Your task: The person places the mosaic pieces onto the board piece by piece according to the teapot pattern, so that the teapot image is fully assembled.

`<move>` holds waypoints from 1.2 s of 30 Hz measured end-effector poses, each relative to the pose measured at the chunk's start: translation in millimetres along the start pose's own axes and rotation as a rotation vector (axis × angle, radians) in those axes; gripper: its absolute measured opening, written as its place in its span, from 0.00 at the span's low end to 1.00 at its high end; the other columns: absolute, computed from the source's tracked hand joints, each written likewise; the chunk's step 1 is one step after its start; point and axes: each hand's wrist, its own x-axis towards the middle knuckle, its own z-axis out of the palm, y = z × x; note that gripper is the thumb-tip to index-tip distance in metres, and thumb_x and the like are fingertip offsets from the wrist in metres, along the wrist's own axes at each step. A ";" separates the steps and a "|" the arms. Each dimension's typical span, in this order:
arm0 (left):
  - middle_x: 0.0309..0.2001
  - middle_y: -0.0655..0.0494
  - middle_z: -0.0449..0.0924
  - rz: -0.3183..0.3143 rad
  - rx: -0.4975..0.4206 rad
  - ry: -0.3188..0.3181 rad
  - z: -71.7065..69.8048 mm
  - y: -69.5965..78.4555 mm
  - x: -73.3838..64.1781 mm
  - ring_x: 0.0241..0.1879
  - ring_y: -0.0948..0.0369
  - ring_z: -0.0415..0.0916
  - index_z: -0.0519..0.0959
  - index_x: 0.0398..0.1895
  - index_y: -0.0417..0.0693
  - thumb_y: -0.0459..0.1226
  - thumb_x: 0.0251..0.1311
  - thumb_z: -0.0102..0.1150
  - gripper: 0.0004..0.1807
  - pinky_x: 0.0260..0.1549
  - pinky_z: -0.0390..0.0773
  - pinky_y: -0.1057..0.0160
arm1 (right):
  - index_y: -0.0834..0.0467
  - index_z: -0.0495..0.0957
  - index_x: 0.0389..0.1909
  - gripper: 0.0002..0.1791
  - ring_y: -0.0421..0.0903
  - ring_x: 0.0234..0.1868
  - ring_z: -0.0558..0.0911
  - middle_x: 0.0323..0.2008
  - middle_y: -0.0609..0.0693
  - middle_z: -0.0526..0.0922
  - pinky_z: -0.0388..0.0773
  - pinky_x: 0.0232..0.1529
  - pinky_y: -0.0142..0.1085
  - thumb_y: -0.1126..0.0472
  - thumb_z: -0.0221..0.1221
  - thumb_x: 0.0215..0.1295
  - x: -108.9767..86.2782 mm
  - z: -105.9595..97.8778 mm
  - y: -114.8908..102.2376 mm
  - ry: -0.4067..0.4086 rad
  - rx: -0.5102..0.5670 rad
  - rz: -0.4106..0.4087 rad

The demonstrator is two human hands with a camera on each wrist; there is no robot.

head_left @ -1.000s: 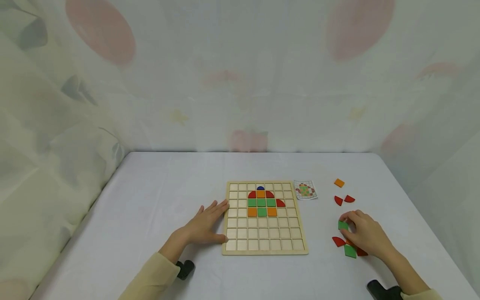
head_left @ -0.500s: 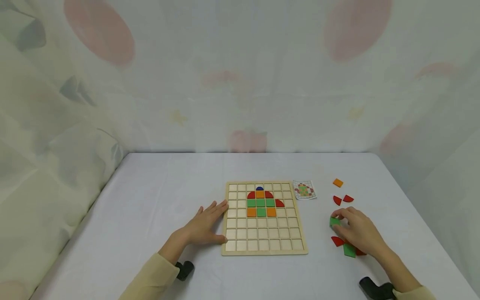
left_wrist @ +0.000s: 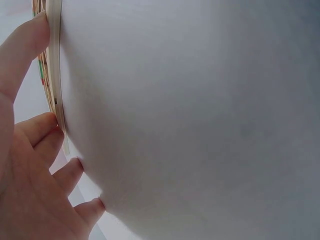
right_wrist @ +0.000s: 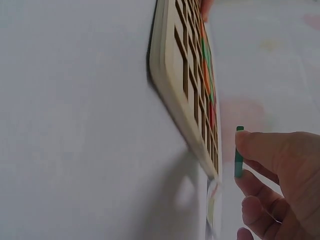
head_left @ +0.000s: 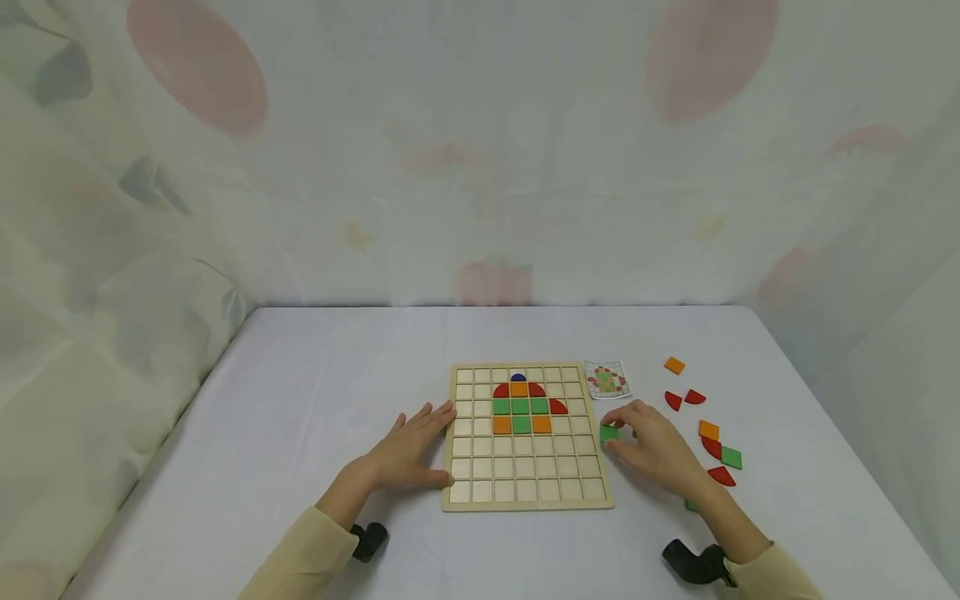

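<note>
As forearm [head_left: 729, 518] overlaps loose tile [head_left: 690, 505], card [head_left: 607, 381] beside board [head_left: 522, 447]

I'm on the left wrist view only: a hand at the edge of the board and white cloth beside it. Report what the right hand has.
Observer: The right hand is pinching a green tile.

Operator: Place that tile for me against the board.

Observer: In the head view, the tile appears just outside the right edge of the board, nearer the person than the printed card; the right wrist view shows it apart from the board.
</note>
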 end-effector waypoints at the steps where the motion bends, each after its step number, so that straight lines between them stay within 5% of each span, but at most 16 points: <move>1: 0.72 0.53 0.47 0.001 -0.002 0.000 -0.1 0.1 -0.2 0.71 0.46 0.42 0.53 0.71 0.46 0.51 0.46 0.67 0.50 0.62 0.42 0.34 | 0.52 0.79 0.38 0.13 0.42 0.34 0.72 0.33 0.44 0.75 0.72 0.32 0.31 0.61 0.67 0.50 1.7 2.9 -4.0 -0.001 0.008 -0.006; 11: 0.72 0.53 0.47 0.011 -0.015 -0.003 -1.0 0.5 -0.9 0.71 0.45 0.42 0.53 0.70 0.45 0.50 0.46 0.67 0.50 0.62 0.42 0.34 | 0.50 0.80 0.35 0.12 0.41 0.33 0.72 0.31 0.42 0.74 0.71 0.33 0.32 0.60 0.68 0.48 19.6 26.3 -40.5 -0.012 0.063 -0.075; 23: 0.72 0.53 0.47 0.014 -0.014 0.000 -0.6 -0.9 -0.1 0.71 0.45 0.42 0.53 0.71 0.45 0.50 0.46 0.67 0.50 0.62 0.41 0.34 | 0.50 0.81 0.34 0.13 0.38 0.31 0.69 0.30 0.42 0.74 0.69 0.32 0.31 0.55 0.69 0.45 35.9 52.0 -75.9 0.002 -0.017 -0.219; 36: 0.72 0.52 0.48 0.027 -0.020 0.006 -1.4 -1.1 -0.6 0.70 0.44 0.43 0.54 0.70 0.45 0.50 0.46 0.67 0.50 0.61 0.42 0.33 | 0.50 0.80 0.35 0.11 0.41 0.37 0.75 0.35 0.43 0.78 0.74 0.39 0.36 0.54 0.67 0.50 42.9 72.5 -98.2 -0.059 -0.036 -0.252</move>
